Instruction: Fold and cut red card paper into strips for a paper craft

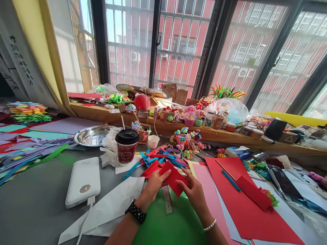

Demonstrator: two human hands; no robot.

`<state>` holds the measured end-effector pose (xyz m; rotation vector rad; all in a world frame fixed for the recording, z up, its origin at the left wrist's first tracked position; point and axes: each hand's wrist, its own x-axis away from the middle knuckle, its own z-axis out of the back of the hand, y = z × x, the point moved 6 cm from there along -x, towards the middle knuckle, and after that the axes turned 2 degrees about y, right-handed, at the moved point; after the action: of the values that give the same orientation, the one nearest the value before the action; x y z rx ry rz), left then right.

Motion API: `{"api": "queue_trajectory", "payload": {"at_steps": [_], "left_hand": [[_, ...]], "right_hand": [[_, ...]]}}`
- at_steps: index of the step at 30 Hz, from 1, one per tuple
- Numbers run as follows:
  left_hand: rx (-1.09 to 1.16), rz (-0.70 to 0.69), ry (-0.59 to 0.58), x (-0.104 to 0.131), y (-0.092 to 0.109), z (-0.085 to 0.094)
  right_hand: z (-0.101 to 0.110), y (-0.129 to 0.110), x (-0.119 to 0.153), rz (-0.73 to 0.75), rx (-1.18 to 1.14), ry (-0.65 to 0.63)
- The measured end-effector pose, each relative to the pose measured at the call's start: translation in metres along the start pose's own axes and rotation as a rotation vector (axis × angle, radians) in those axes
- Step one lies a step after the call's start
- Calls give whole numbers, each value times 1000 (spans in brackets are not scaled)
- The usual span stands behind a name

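Note:
A small red paper piece (pixel 173 177) is held up between my two hands over a green sheet (pixel 153 226). My left hand (pixel 154 185), with a black watch strap at its wrist, pinches the paper's left side, thumb on top. On the right side, the fingers and thumb of my right hand (pixel 192 185) close on the paper's edge; a bead bracelet circles that wrist. Below the paper lies a ruler (pixel 167 200). Just beyond my hands is a pile of folded red and blue paper strips (pixel 155 161).
On the left stand a white power bank (pixel 84 180) with a cable and a lidded cup (pixel 127 146) with a straw. A metal bowl (pixel 93 136) sits behind them. Large red paper (pixel 245 200) covers the right side. Crafts crowd the window ledge (pixel 114 119).

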<state>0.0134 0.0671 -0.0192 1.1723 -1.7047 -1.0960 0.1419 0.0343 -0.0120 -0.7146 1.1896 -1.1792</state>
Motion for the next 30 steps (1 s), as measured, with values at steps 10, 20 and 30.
{"api": "queue_trajectory", "payload": {"at_steps": [10,20,30], "left_hand": [[-63,108,36,-2,-9,3],[-59,6,-15,1,2,-4],[-172,-85,36,0,5,3]], "right_hand": [[10,-10,3,143,130,101],[-6,-20,7,369,416,-74],[-3,-31,6,170,24,-91]]}}
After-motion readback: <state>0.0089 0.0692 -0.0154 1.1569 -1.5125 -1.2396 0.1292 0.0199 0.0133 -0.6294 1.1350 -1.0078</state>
